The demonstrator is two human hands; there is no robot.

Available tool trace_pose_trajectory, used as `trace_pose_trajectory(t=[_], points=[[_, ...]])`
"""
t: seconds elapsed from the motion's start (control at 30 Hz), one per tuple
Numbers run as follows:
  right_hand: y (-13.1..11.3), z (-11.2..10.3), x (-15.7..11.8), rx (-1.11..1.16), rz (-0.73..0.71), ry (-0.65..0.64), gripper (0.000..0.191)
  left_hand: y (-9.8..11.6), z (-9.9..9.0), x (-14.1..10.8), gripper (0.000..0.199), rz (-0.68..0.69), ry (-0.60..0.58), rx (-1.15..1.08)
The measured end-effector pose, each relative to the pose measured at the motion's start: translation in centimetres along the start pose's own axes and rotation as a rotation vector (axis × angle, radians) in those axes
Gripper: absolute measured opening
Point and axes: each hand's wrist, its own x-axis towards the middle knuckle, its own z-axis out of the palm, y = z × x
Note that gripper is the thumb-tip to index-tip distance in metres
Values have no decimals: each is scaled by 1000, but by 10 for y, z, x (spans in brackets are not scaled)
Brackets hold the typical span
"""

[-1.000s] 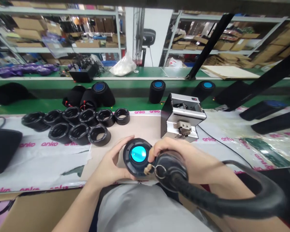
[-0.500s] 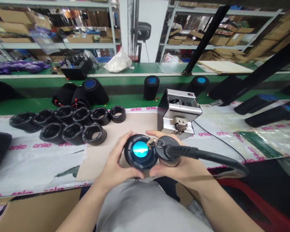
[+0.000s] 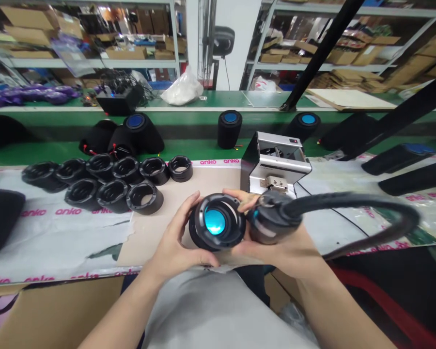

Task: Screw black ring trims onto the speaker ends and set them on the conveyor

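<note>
Fingers-spread left grip (image 3: 174, 237) on black speaker housing (image 3: 199, 232), right grip (image 3: 276, 254) cupping corded black cylinder (image 3: 272, 225); slip risk from heavy cable (image 3: 352, 199) drag.

From the speaker body (image 3: 215, 223) in my hands (image 3: 172, 242), rings (image 3: 109, 182) lie at ten o'clock, the metal box (image 3: 276, 165) at two, a speaker (image 3: 229, 129) at twelve.

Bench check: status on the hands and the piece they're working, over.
Left hand cupping black speaker housing. Right hand holding corded black tool against it. Silver metal fixture just beyond.
</note>
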Motion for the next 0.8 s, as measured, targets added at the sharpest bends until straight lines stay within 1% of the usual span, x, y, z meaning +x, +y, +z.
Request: trace_pose_trajectory(t=[0.07, 0.1, 0.2, 0.27, 0.33, 0.4, 0.47, 0.5, 0.57, 0.8], points=[[0, 4, -2, -33, -31, 95, 55, 0, 2, 0, 125, -2, 12, -4], [1, 5, -3, -75, -38, 112, 59, 1, 3, 1, 126, 7, 15, -7], [5, 8, -6, -201, -112, 88, 70, 3, 4, 2, 127, 31, 9, -20], [8, 9, -6, -253, -150, 47, 69, 5, 4, 3, 126, 33, -2, -31], [10, 8, -5, -243, -122, -1, 67, 6, 3, 4, 127, 25, -12, -39], [8, 7, -4, -194, -45, -20, 76, 7, 3, 5, 130, 24, -21, -52], [5, 7, -3, -124, 61, -4, 84, 7, 4, 6, 132, 23, -30, -65], [3, 6, -3, -103, 108, 2, 85, 7, 4, 6, 132, 21, -33, -71], [-1, 5, -4, -95, 169, 2, 79, 7, 3, 5, 131, 11, -36, -79], [-14, -1, 3, -309, 180, -97, 69, 6, -2, 5, 127, -43, -58, -84]])
